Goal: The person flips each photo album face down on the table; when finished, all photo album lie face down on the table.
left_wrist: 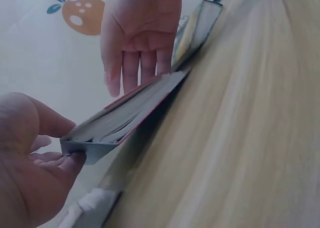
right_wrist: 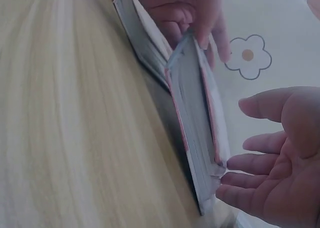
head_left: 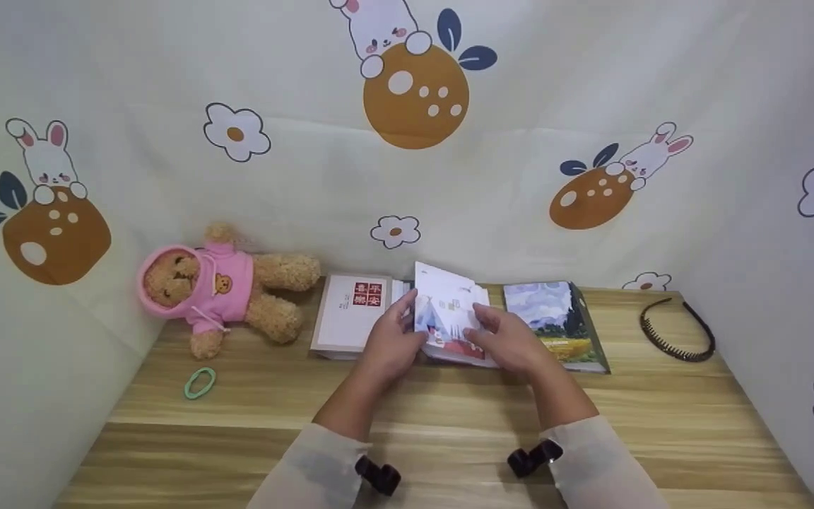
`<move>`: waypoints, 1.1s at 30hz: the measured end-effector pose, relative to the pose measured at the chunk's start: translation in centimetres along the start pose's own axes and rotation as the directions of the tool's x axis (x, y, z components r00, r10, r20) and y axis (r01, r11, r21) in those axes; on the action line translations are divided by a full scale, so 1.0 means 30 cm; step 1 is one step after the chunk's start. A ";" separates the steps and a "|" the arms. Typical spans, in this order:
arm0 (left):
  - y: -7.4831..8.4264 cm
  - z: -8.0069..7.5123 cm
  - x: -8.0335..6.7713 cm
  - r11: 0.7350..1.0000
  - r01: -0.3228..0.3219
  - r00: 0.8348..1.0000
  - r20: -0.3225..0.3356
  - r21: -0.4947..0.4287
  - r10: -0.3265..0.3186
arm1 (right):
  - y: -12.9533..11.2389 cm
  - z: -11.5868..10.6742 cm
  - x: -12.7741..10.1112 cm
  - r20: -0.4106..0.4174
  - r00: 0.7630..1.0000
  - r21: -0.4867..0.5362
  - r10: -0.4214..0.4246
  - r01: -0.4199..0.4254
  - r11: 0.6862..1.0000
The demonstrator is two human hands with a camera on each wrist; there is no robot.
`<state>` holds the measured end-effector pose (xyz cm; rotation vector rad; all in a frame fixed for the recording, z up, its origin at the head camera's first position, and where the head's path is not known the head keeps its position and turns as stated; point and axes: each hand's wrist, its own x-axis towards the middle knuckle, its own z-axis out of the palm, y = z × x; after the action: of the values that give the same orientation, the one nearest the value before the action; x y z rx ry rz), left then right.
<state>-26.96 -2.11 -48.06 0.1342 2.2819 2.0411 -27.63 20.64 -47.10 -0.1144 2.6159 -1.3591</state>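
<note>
Gripping the middle book (head_left: 451, 318) from both sides, the person's hands met over it at the back of the wooden desk (head_left: 449, 417). The left hand (head_left: 389, 343) pinched the book's left edge, thumb on top and curled fingers (left_wrist: 55, 160) underneath, as the left wrist view showed. The right hand (head_left: 509, 339) lay on the book's right side with its fingers (right_wrist: 240, 165) straight and slightly spread, their tips touching the edge of the pages. The book was tilted, its left side lifted off the desk and its upper cover raised.

Just left of this book lay a white book (head_left: 350, 311) with a red square on its cover, flat on the desk. Just right of it lay a book with a painted sky and field (head_left: 555, 322). Further left, beyond the white book, a teddy bear (head_left: 227, 286) in a pink hoodie lay on its back, and a green hair tie (head_left: 199, 382) sat nearer the front edge. Well to the right of the books rested a dark headband (head_left: 677, 331).
</note>
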 end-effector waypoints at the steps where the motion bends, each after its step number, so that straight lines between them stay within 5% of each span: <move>1: 0.012 0.003 -0.004 1.000 -0.013 1.000 -0.003 -0.027 0.013 | -0.005 -0.001 -0.003 0.002 1.000 0.021 -0.001 0.001 1.000; 9: 0.073 0.019 -0.038 0.983 -0.147 0.989 0.016 -0.111 0.150 | -0.059 -0.002 -0.029 0.061 0.998 0.214 -0.020 0.006 0.977; 20: 0.076 0.036 -0.051 0.967 -0.152 0.970 0.158 -0.206 0.187 | -0.105 -0.010 -0.062 0.043 0.994 0.397 -0.098 0.074 0.915; 28: 0.037 0.032 -0.032 0.981 -0.035 0.979 0.188 -0.193 0.072 | -0.073 0.001 -0.048 0.080 0.994 0.320 -0.075 0.046 0.946; 33: 0.030 0.031 -0.028 0.983 -0.041 0.980 0.184 -0.177 0.074 | -0.063 0.007 -0.042 0.081 0.994 0.322 -0.077 0.047 0.945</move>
<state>-26.00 -1.18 -47.28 0.3711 2.0035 2.1393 -26.38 19.58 -45.50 -0.2081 2.2985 -1.7351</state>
